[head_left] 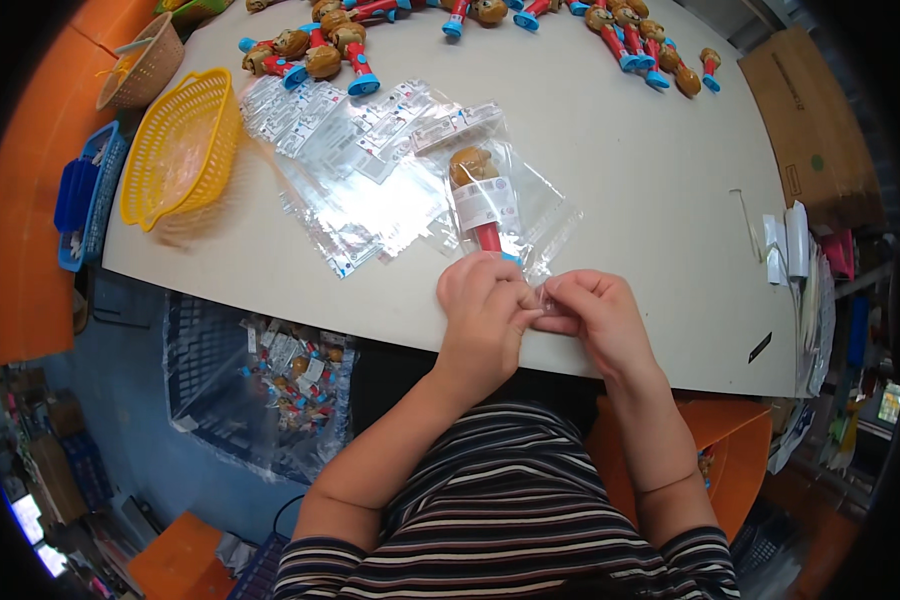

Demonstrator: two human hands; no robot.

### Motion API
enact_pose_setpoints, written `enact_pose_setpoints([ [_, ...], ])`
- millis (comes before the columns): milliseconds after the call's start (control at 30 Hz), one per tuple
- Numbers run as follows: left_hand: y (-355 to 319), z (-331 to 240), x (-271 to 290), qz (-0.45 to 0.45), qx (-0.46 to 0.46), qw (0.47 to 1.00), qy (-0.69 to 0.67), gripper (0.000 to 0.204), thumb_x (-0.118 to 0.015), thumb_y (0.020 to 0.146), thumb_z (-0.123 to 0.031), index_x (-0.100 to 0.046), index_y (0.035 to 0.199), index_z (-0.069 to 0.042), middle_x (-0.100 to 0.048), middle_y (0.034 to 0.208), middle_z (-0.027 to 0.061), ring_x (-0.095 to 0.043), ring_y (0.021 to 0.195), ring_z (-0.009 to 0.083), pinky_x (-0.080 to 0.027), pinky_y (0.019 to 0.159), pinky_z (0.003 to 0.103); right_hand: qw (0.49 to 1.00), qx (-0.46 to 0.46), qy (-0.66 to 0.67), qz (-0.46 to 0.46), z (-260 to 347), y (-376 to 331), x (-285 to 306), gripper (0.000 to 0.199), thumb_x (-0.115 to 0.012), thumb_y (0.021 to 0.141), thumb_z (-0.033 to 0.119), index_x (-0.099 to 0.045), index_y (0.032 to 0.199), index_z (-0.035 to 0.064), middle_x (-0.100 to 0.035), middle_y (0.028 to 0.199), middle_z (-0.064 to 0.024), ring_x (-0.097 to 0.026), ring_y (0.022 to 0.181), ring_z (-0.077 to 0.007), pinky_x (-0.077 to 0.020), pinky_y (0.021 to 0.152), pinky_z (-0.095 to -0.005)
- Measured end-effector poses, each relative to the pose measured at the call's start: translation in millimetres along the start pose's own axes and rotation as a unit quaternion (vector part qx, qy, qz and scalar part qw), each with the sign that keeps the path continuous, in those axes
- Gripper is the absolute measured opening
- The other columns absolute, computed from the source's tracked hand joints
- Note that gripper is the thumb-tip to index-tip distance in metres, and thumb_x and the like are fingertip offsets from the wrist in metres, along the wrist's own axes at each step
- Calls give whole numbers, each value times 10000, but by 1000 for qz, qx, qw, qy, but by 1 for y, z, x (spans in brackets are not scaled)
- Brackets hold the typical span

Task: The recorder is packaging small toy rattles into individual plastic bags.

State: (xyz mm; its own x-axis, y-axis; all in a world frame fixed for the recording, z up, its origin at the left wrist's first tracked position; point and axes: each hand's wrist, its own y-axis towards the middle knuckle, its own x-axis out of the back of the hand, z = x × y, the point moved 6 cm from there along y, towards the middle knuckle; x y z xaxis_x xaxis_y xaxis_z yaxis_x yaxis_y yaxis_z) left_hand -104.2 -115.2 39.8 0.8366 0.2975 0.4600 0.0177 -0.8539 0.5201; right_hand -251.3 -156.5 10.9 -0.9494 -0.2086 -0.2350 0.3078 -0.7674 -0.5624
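A clear plastic bag (530, 215) lies on the white table (630, 170) near its front edge. Inside it is a toy (475, 190) with a brown head and a red stem. My left hand (485, 300) and my right hand (595, 310) meet at the bag's near end, and both pinch its open edge between thumb and fingers. A spread pile of empty clear bags (355, 160) with printed labels lies just left of the held bag.
Several loose toys (320, 55) of the same kind lie along the table's far side. A yellow basket (180, 145) sits at the left edge, a woven basket (145, 65) beyond it. A cardboard box (805, 120) stands at right. Below the table stands a blue crate (260, 385) with bagged toys.
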Motion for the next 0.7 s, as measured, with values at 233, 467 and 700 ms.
enact_pose_setpoints([
  [233,-7,59,89,-108,242,909,-322,47,-524,989,-35,-541,947,-48,-567,1061,45,-507,1048,140,-397,952,282,998,-1,-68,-2,14,2,-2,205,-604,943,135,-684,919,-52,-714,899,-140,-707,820,-180,-584,755,-264],
  [467,79,144,266,-316,196,921,-114,174,-585,992,-179,-647,994,-17,-623,921,33,-577,852,112,-475,798,257,991,9,-133,15,9,-4,-2,198,-594,943,126,-658,849,-37,-710,839,-127,-693,757,-155,-565,693,-241],
  [700,129,227,331,-91,230,821,514,181,-689,846,-263,-760,928,-118,-714,943,166,-695,880,311,-536,781,414,991,1,-128,26,9,-3,-6,187,-588,951,105,-673,915,-58,-711,857,-122,-690,760,-150,-553,689,-242],
])
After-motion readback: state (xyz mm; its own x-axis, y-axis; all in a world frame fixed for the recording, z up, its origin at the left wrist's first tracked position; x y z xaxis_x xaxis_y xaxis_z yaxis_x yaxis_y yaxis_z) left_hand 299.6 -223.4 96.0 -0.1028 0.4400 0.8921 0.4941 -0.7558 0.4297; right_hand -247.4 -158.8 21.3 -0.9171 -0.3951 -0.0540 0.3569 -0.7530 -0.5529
